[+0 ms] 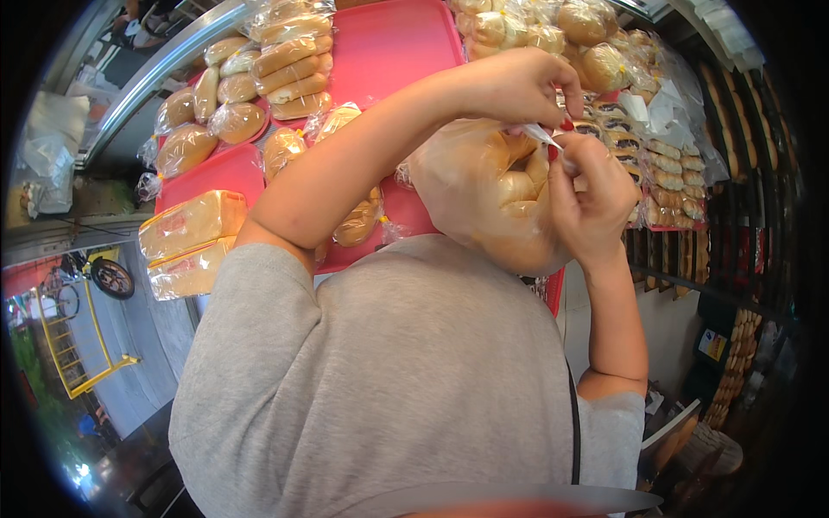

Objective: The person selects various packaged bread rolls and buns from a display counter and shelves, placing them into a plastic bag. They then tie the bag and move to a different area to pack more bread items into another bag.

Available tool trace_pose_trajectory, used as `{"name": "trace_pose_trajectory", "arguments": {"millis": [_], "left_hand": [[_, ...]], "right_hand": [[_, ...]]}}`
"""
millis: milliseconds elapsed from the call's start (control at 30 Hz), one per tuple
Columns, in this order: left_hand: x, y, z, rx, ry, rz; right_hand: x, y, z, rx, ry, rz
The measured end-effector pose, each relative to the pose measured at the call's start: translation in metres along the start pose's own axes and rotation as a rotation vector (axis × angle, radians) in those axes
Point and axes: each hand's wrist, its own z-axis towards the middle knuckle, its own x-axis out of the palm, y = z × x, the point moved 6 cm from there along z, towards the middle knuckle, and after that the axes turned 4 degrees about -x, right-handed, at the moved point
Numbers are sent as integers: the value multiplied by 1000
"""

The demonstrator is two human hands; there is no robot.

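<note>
A thin clear plastic bag (453, 175) full of bread rolls (518, 188) is in front of my chest, above the trays. My right hand (599, 188) pinches a twisted strip of the bag's top between thumb and forefinger. My left hand (534, 84) reaches across from the left and bends over the same gathered plastic (541, 136), its red-nailed fingertip against it. The fingers of both hands almost meet there. Part of my left hand's grip is hidden behind its own knuckles. Through the bag's side the rolls look golden and rounded.
Pink trays (388, 45) carry wrapped long rolls (295, 65) and wrapped buns (236, 123). Two bagged loaves (194, 226) are at the left edge. Bagged round buns (602, 65) and dark-filled pastries (622, 139) lie beyond my hands. Racks of bread (732, 123) stand at the right.
</note>
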Motion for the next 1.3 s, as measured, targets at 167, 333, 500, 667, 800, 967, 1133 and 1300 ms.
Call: {"name": "trace_pose_trajectory", "arguments": {"millis": [167,333,500,667,800,967,1133,1300], "left_hand": [[-2,-34,-30,721,-249,-65],[-2,-71,-35,926,-479,2],[8,-28,1,786,-341,-343],[27,-17,4,609,148,-744],[16,13,-16,374,41,-35],[16,11,-15,208,-63,172],[28,-18,-23,495,-281,738],[22,-38,-34,580,-392,1057]], "right_hand": [[-13,-54,8,622,-162,1300],[-55,-52,28,522,-231,1111],[-37,-76,4,528,-150,857],[-38,-64,-24,340,-72,334],[-47,-91,-67,368,29,127],[-36,-80,-51,500,-179,538],[-19,-43,-9,473,129,203],[-14,-29,1,28,329,-409]]}}
